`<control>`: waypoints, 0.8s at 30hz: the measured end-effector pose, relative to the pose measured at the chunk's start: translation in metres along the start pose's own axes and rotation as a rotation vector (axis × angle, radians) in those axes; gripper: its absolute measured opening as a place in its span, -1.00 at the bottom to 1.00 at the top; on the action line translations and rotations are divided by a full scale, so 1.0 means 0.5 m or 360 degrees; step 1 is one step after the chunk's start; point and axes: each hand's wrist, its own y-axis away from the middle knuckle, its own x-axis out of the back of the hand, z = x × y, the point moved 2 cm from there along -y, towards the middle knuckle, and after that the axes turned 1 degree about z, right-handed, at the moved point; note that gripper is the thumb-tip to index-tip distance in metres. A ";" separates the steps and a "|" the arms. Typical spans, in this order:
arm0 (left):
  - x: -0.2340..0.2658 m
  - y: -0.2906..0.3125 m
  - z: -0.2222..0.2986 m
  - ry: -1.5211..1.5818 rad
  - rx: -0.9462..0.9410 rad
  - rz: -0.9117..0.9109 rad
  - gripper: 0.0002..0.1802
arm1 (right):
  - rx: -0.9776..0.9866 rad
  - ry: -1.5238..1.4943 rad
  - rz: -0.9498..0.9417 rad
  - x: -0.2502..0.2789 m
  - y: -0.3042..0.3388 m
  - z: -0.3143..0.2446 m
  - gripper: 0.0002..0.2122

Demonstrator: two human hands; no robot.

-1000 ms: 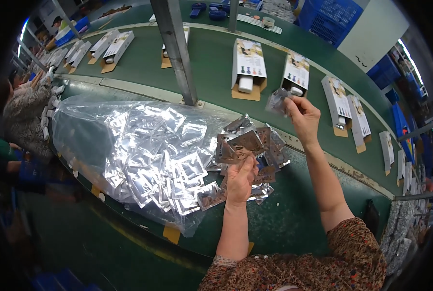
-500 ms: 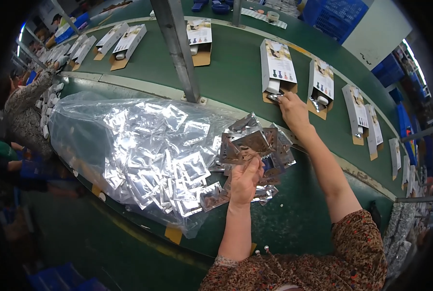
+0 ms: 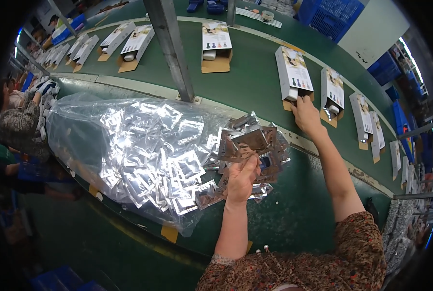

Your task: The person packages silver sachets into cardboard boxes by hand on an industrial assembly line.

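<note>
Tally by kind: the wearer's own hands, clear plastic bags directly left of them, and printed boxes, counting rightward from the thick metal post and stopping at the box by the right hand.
Hands: 2 (left hand, right hand)
Clear plastic bag: 1
Printed boxes: 2
Total: 5

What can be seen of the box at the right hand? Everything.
The box is long, white outside and looks like cardboard. Its top is printed with pictures, including a row of small coloured shapes near the close end. That end is open, showing a brown flap, partly hidden by the hand, and a white item inside. It lies on the green surface, far end angled left. The right hand's fingers are at the opening; what they hold is hidden.
</note>
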 end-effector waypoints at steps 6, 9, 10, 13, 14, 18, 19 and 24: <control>0.002 -0.005 0.002 -0.0105 0.0005 -0.0024 -0.81 | -0.0371 -0.1612 -0.0483 0.119 0.081 -0.056 -0.69; -0.001 -0.003 0.001 -0.0093 0.0004 0.0029 -0.81 | -0.0201 -0.1989 -0.0800 0.157 0.114 -0.105 -0.81; -0.001 -0.003 -0.001 -0.0090 0.0004 0.0026 -0.81 | -0.0182 -0.2013 -0.0792 0.154 0.117 -0.110 -0.85; 0.002 -0.006 -0.006 -0.0115 0.0017 0.0056 -0.81 | -0.0371 -0.2119 -0.0420 0.129 0.113 -0.093 -0.86; 0.000 -0.008 -0.005 -0.0073 0.0013 0.0049 -0.81 | -0.0426 -0.2129 -0.0190 0.123 0.103 -0.084 -0.88; -0.003 -0.012 0.005 -0.0042 0.0006 0.0054 -0.81 | -0.0033 -0.1656 0.0655 0.071 0.026 -0.086 -0.89; 0.000 -0.011 0.005 -0.0052 0.0003 0.0060 -0.81 | 0.0099 -0.1472 0.0689 0.063 0.005 -0.103 -0.90; 0.006 0.009 0.005 0.0012 0.0012 0.0068 -0.81 | 0.0547 -0.0233 0.0427 -0.011 -0.133 -0.172 -0.93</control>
